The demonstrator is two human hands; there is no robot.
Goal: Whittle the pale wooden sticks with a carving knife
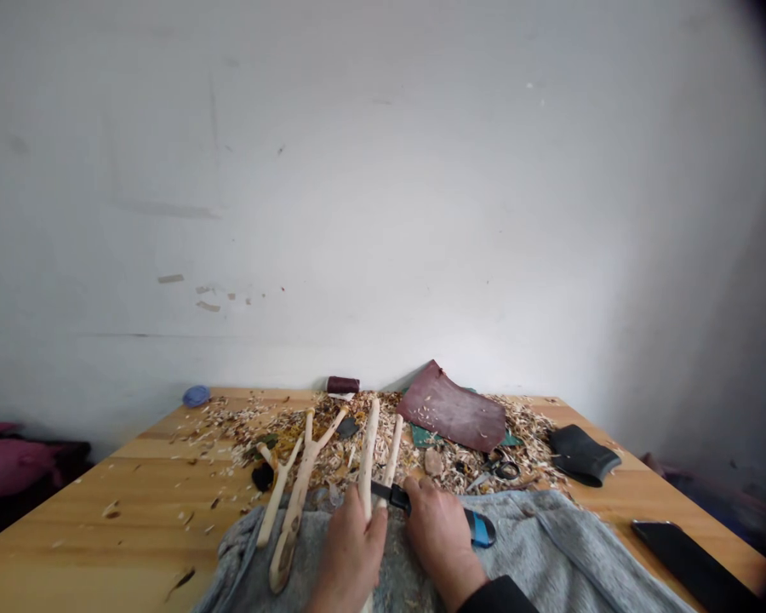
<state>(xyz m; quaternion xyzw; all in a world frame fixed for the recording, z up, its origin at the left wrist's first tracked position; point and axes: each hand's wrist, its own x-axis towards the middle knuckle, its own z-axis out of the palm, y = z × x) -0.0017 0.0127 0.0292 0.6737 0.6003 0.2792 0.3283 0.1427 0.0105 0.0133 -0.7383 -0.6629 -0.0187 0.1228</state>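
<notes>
My left hand (348, 549) is closed around the lower part of a peeled, forked stick (368, 447), whose two prongs point away from me. In my right hand (439, 526) is a knife (482, 528) with a black and blue handle. Its dark blade lies between the prongs, close to my left thumb; whether the edge touches the wood I cannot tell. Left of my hands, a pale Y-shaped stick (300, 494) and a smaller forked stick (274, 502) rest with their lower ends on a grey cloth (536, 545).
Wood shavings (230, 426) cover the back of the wooden table (121, 485). Among them are a maroon sheet (453, 413), a dark thread spool (343, 385) and scissors (505, 470). A black folded piece (584, 455) and a phone-like slab (693, 558) lie right, a blue ball (196, 396) far left.
</notes>
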